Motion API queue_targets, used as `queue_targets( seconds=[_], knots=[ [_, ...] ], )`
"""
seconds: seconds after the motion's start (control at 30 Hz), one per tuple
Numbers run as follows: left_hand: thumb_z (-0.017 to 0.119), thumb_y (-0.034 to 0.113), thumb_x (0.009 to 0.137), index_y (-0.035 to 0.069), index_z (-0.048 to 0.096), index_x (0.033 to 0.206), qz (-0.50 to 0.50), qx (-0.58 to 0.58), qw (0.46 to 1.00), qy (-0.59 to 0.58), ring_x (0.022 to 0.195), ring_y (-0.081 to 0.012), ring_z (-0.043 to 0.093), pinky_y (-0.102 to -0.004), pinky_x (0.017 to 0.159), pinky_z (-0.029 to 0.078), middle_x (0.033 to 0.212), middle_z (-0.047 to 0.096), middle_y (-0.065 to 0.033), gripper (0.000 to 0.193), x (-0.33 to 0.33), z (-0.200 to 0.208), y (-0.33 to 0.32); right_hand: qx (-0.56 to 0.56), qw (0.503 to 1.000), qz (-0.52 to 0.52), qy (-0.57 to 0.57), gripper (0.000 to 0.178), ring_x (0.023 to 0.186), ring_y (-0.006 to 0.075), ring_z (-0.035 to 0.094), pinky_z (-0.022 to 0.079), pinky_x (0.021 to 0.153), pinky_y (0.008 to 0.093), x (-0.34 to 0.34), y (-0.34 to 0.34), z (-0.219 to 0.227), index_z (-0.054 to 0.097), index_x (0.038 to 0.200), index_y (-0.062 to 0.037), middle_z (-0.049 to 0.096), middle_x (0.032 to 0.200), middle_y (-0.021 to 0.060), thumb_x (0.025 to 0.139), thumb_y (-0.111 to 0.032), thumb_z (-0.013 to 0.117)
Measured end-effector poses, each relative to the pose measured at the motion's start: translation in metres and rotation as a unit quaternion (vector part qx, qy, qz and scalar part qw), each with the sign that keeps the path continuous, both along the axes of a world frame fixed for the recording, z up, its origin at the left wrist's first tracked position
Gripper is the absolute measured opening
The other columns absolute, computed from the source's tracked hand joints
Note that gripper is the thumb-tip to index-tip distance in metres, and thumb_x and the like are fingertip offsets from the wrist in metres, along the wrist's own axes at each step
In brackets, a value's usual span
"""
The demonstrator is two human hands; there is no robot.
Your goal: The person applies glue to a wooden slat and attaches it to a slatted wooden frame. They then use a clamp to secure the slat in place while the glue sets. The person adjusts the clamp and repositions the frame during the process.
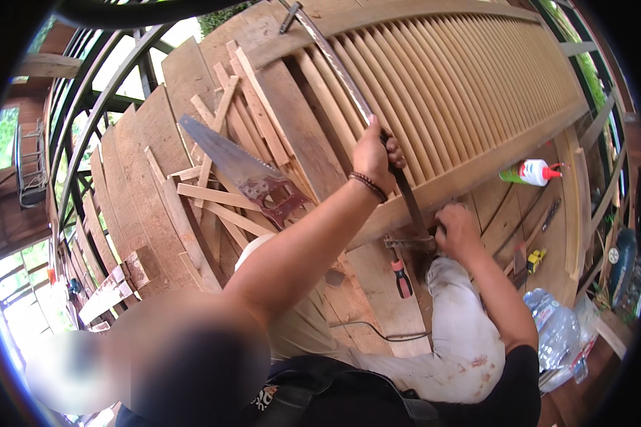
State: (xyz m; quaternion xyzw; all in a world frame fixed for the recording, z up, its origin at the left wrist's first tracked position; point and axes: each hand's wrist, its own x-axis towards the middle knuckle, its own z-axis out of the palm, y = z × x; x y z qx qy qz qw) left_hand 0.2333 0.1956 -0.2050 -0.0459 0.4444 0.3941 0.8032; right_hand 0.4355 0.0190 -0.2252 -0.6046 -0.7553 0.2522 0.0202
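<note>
A long bar clamp (345, 82) lies across the slatted wooden panel (434, 92), from its far rail to its near rail. My left hand (379, 153) is closed around the clamp's bar above the slats. Close to the panel's near rail is the clamp's sliding jaw (409, 243), with a red-and-black handle (401, 279) below it. My right hand (459, 231) is beside this jaw, just off the near rail. Its fingers are curled and partly hidden, so what they hold cannot be made out.
Left of the panel, a handsaw (238, 164) rests on loose wood strips (224, 196). A white-and-green glue bottle (530, 172) with a red cap lies at right. Beyond it are a small yellow tool (536, 260) and clear plastic bottles (554, 327). A dark cable (384, 334) crosses the boards near my legs.
</note>
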Motion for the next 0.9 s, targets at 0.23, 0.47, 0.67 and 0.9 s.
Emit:
queue_targets(
  seconds=[0.23,0.47,0.67,0.9],
  knots=[
    [0.043,0.049,0.107,0.015,0.041,0.083,0.002,0.020,0.999,0.040,0.048,-0.0126,0.035,-0.0303,0.047,0.031,0.061,0.037,0.0014,0.042,0.012,0.003,0.000,-0.378,0.910,-0.070,0.153,0.049,0.096,0.0283,0.068,0.052,0.090,0.0398,-0.052,-0.022,0.007,0.064,0.116,-0.0027,0.070,0.100,0.0141,0.086,-0.039,0.075],
    [0.043,0.050,0.107,0.015,0.044,0.086,-0.012,0.036,0.998,0.048,0.048,-0.0131,0.034,-0.0300,0.047,0.029,0.061,0.039,0.0002,0.041,0.019,0.003,-0.003,-0.350,0.926,-0.018,0.139,0.043,0.097,0.0318,0.068,0.051,0.091,0.0398,-0.058,-0.015,-0.005,0.063,0.105,-0.0016,0.070,0.101,0.0156,0.091,-0.041,0.068],
    [0.042,0.051,0.106,0.014,0.043,0.089,-0.002,0.027,0.999,0.046,0.045,-0.0132,0.035,-0.0304,0.045,0.029,0.060,0.039,0.0006,0.041,0.021,-0.001,0.003,-0.353,0.924,-0.038,0.142,0.039,0.100,0.0298,0.067,0.053,0.086,0.0369,-0.053,-0.024,-0.006,0.064,0.100,-0.0018,0.070,0.106,0.0183,0.094,-0.041,0.064],
    [0.042,0.054,0.106,0.014,0.043,0.083,-0.010,0.013,0.999,0.052,0.046,-0.0133,0.033,-0.0302,0.045,0.027,0.059,0.036,0.0019,0.046,0.009,-0.001,0.000,-0.476,0.801,-0.190,0.309,0.027,0.089,0.0158,0.066,0.053,0.079,0.0311,-0.051,-0.033,-0.026,0.066,0.103,-0.0032,0.072,0.096,0.0102,0.091,-0.026,0.072]
  ],
)
